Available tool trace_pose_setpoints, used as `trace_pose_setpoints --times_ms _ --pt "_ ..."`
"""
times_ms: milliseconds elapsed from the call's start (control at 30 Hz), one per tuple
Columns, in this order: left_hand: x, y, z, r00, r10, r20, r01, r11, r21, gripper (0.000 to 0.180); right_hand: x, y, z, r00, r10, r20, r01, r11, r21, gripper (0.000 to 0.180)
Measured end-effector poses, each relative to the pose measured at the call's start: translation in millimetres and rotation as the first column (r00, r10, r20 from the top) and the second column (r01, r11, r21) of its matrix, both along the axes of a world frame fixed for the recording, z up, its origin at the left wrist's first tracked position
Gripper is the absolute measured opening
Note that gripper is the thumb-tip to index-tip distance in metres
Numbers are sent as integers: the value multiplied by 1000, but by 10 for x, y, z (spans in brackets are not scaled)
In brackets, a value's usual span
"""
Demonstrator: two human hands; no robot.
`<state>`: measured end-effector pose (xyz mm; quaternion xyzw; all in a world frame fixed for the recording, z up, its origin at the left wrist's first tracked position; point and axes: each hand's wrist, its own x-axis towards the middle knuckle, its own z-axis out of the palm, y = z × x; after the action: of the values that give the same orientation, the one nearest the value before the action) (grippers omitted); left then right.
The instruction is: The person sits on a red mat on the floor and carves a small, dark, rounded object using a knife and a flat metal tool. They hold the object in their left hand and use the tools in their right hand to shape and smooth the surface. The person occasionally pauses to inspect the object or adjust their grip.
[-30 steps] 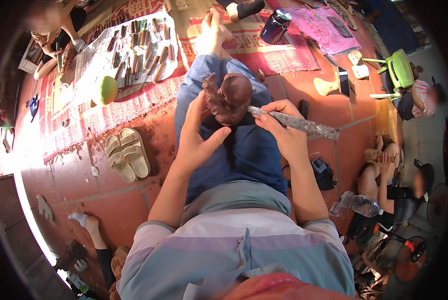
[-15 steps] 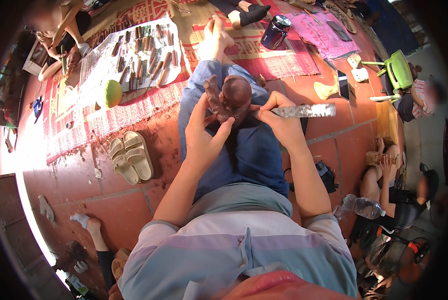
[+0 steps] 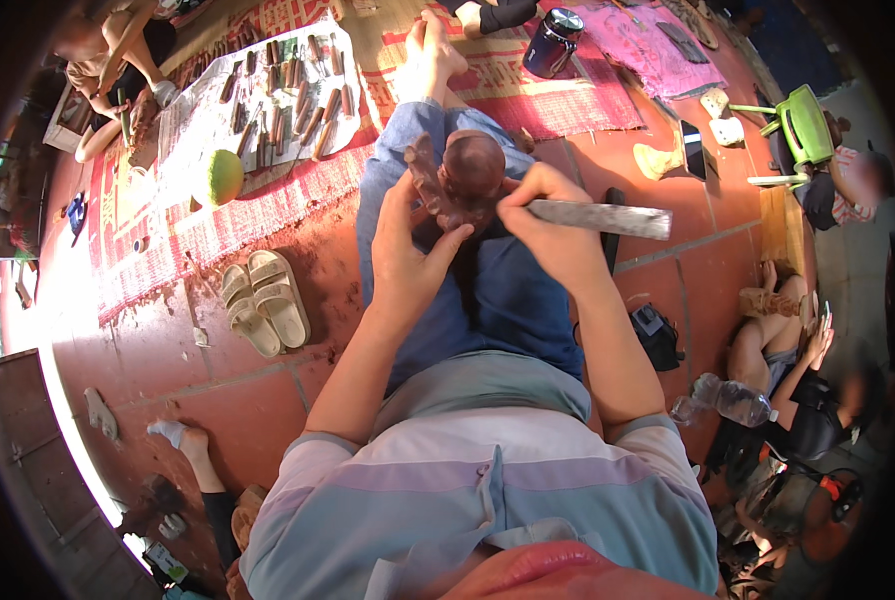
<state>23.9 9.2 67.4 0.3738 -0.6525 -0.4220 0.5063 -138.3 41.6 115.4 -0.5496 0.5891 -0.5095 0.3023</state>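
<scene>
Over my lap, my left hand point(image 3: 415, 245) is wrapped round the lower left side of a dark brown wood carving point(image 3: 473, 170). The carving has a large round top and a knobbly upright part at its left. My right hand point(image 3: 558, 225) is closed on a flat grey file point(image 3: 608, 217), whose broad end sticks out to the right. Its other end is hidden by my fingers, which are close against the carving's right side; whether it touches the wood I cannot tell.
Ahead left, several wood-handled carving tools point(image 3: 303, 112) lie on a paper sheet point(image 3: 190, 135) beside a green round fruit point(image 3: 218, 178). Sandals point(image 3: 268, 305) rest on the tiles. A dark flask point(image 3: 553, 45), a green chair point(image 3: 803, 125) and a plastic bottle point(image 3: 743, 402) stand or lie rightward. Other people sit around.
My right hand has turned, and the file's outer end now slants slightly down to the right. My left hand still holds the carving. The whole view has shifted a little.
</scene>
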Motion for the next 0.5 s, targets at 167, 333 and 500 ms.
trace_pose_setpoints --times_ms 167,333,500 --pt "9 13 37 1000 -4 -6 4 1000 11 68 132 -22 97 956 24 -293 -11 999 44 8" --pt "2 55 52 1000 -7 9 7 1000 -8 66 -269 -65 -71 1000 28 -6 -28 1000 11 8" --pt "-15 77 60 1000 13 1 -13 1000 28 65 80 38 138 988 59 -143 -37 989 146 8"
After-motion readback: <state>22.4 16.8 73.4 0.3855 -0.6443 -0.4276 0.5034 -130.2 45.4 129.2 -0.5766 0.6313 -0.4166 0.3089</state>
